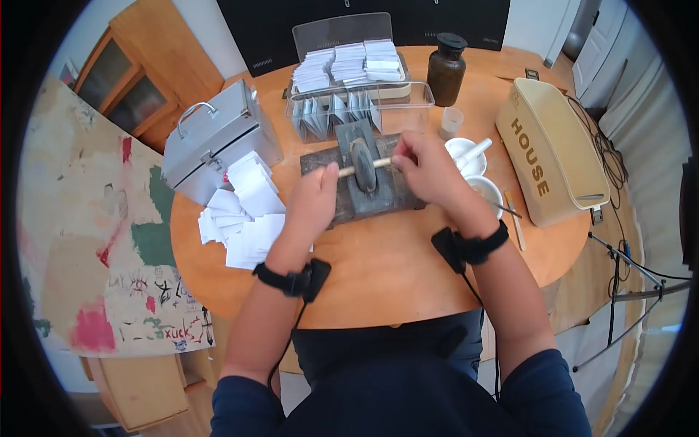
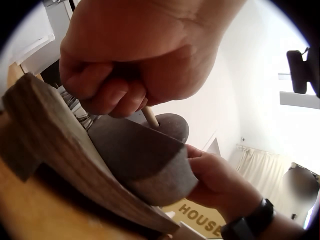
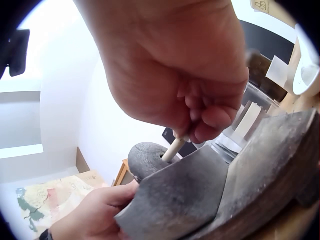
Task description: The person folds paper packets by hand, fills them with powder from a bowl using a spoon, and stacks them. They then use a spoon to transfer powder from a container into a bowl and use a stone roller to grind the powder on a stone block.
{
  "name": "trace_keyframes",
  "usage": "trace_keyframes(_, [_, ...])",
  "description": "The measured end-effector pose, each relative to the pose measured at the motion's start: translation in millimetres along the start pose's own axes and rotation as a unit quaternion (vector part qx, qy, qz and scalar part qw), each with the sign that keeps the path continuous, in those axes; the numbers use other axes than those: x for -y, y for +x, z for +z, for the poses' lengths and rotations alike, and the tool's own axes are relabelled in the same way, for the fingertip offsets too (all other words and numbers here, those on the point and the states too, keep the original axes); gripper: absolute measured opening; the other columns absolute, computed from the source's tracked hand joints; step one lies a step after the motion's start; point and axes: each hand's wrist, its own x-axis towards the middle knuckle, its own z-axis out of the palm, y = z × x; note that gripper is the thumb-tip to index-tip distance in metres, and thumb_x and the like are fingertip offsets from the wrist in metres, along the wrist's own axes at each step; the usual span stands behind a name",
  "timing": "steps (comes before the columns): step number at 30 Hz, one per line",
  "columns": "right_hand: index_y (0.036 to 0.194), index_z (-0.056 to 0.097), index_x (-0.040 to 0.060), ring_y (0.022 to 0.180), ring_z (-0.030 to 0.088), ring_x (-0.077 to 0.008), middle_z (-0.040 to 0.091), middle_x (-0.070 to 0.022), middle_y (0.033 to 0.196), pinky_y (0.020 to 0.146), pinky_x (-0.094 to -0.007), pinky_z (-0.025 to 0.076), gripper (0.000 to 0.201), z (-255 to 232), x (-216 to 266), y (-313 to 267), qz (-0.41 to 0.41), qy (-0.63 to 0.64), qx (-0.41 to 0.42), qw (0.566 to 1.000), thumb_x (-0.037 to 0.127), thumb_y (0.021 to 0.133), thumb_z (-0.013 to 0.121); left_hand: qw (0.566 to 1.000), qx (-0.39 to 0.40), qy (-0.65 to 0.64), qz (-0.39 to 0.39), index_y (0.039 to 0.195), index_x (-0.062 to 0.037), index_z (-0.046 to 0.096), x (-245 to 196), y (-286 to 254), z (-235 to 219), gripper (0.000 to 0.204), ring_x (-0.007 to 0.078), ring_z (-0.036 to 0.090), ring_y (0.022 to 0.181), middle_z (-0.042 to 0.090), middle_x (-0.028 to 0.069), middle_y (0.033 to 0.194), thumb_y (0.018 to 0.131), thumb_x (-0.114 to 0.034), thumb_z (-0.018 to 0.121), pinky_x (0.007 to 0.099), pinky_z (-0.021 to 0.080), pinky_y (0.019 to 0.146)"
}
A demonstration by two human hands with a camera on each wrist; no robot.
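A dark grey stone grinding wheel [image 1: 362, 166] stands upright in a narrow stone trough [image 1: 357, 130], with a pale wooden handle [image 1: 383, 162] running through its middle. My left hand [image 1: 312, 200] grips the handle's left end, fingers curled in the left wrist view. At the other end my right hand [image 1: 431, 173] holds the handle between thumb and curled fingers. The trough sits on a dark board [image 1: 317, 162]. Its hollow inside is hidden by the raised side walls in both wrist views.
Left of the board are loose white paper packets [image 1: 247, 193] and a silver case [image 1: 218, 138]. Behind stand a clear plastic box [image 1: 415, 95] and a brown jar [image 1: 446, 71]. To the right are a small cup [image 1: 451, 122], white bowls [image 1: 489, 191] and a beige HOUSE bin [image 1: 546, 149].
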Motion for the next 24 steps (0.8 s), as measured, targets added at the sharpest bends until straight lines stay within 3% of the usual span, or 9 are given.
trace_keyframes(5, [0.085, 0.06, 0.0002, 0.075, 0.063, -0.0341, 0.065, -0.0182, 0.078, 0.069, -0.0412, 0.049, 0.009, 8, -2, 19, 0.013, 0.01, -0.044, 0.999, 0.009, 0.086, 0.063, 0.999, -0.025, -0.036, -0.003, 0.08, 0.0031, 0.055, -5, 28, 0, 0.05, 0.0413, 0.055, 0.068, 0.055, 0.0247, 0.071, 0.101, -0.04, 0.044, 0.045, 0.044, 0.066])
trace_keyframes(8, [0.085, 0.058, 0.0021, 0.067, 0.058, -0.0216, 0.061, -0.0103, 0.073, 0.063, -0.0343, 0.047, 0.009, 8, -8, 18, -0.013, -0.011, -0.053, 0.998, 0.008, 0.088, 0.063, 0.999, 0.009, -0.006, -0.041, 0.082, 0.003, 0.057, -12, 25, -5, 0.049, 0.0413, 0.056, 0.07, 0.057, 0.0253, 0.073, 0.101, -0.04, 0.044, 0.0449, 0.044, 0.067])
trace_keyframes(10, [0.085, 0.06, 0.0, 0.076, 0.063, -0.0351, 0.064, -0.0188, 0.078, 0.069, -0.0412, 0.049, 0.009, 3, -6, 2, 0.03, 0.024, -0.007, 0.999, 0.009, 0.086, 0.063, 1.0, -0.009, 0.008, 0.005, 0.082, 0.0029, 0.058, -14, -1, -4, 0.049, 0.0398, 0.057, 0.069, 0.056, 0.0235, 0.07, 0.101, -0.041, 0.044, 0.0444, 0.044, 0.068])
trace_keyframes(11, [0.085, 0.06, 0.0, 0.076, 0.063, -0.0351, 0.064, -0.0188, 0.078, 0.069, -0.0412, 0.049, 0.009, 1, -3, 1, 0.027, 0.023, -0.01, 0.999, 0.009, 0.086, 0.063, 1.0, -0.01, 0.008, 0.009, 0.082, 0.0029, 0.058, -14, -3, -3, 0.049, 0.0398, 0.057, 0.069, 0.056, 0.0235, 0.07, 0.101, -0.041, 0.044, 0.0444, 0.044, 0.068])
trace_keyframes(13, [0.083, 0.056, 0.0015, 0.066, 0.058, -0.0231, 0.06, -0.0099, 0.072, 0.062, -0.0348, 0.046, 0.009, 3, 2, -7, -0.031, 0.004, -0.035, 0.999, 0.006, 0.088, 0.062, 0.999, -0.017, -0.038, -0.013, 0.082, 0.0027, 0.058, -6, -10, 2, 0.05, 0.0387, 0.058, 0.068, 0.055, 0.0224, 0.068, 0.101, -0.041, 0.044, 0.0443, 0.045, 0.067])
trace_keyframes(17, [0.083, 0.057, 0.0002, 0.069, 0.058, -0.0221, 0.061, -0.0113, 0.073, 0.064, -0.0345, 0.046, 0.01, 11, -7, 27, -0.023, -0.018, -0.057, 0.998, 0.007, 0.088, 0.062, 0.999, -0.023, -0.05, 0.001, 0.083, 0.0043, 0.058, 3, 36, 2, 0.05, 0.0313, 0.053, 0.061, 0.052, 0.0193, 0.063, 0.101, -0.041, 0.045, 0.042, 0.044, 0.066])
trace_keyframes(21, [0.084, 0.059, 0.0001, 0.071, 0.057, -0.0198, 0.06, -0.0098, 0.073, 0.066, -0.0351, 0.046, 0.009, 7, -4, 40, 0.038, -0.028, -0.031, 0.998, 0.007, 0.088, 0.063, 0.993, 0.009, -0.084, -0.078, 0.086, 0.004, 0.06, -16, 48, -6, 0.05, 0.0284, 0.056, 0.068, 0.057, 0.0196, 0.071, 0.101, -0.04, 0.043, 0.0404, 0.045, 0.07])
trace_keyframes(22, [0.084, 0.059, 0.0001, 0.071, 0.057, -0.0198, 0.06, -0.0098, 0.073, 0.066, -0.0351, 0.046, 0.009, 7, -3, 39, 0.036, -0.029, -0.031, 0.998, 0.007, 0.088, 0.063, 0.993, 0.007, -0.085, -0.076, 0.086, 0.004, 0.06, -17, 47, -7, 0.05, 0.0284, 0.056, 0.068, 0.057, 0.0196, 0.071, 0.101, -0.04, 0.043, 0.0404, 0.045, 0.07])
trace_keyframes(24, [0.087, 0.061, 0.0005, 0.079, 0.063, -0.0343, 0.065, -0.02, 0.079, 0.071, -0.0417, 0.049, 0.007, 5, -2, 34, 0.037, -0.029, -0.022, 0.999, 0.008, 0.086, 0.061, 0.998, 0.004, -0.018, -0.057, 0.087, 0.0036, 0.06, -20, 42, -7, 0.048, 0.0294, 0.058, 0.072, 0.059, 0.02, 0.075, 0.101, -0.04, 0.043, 0.0403, 0.045, 0.072])
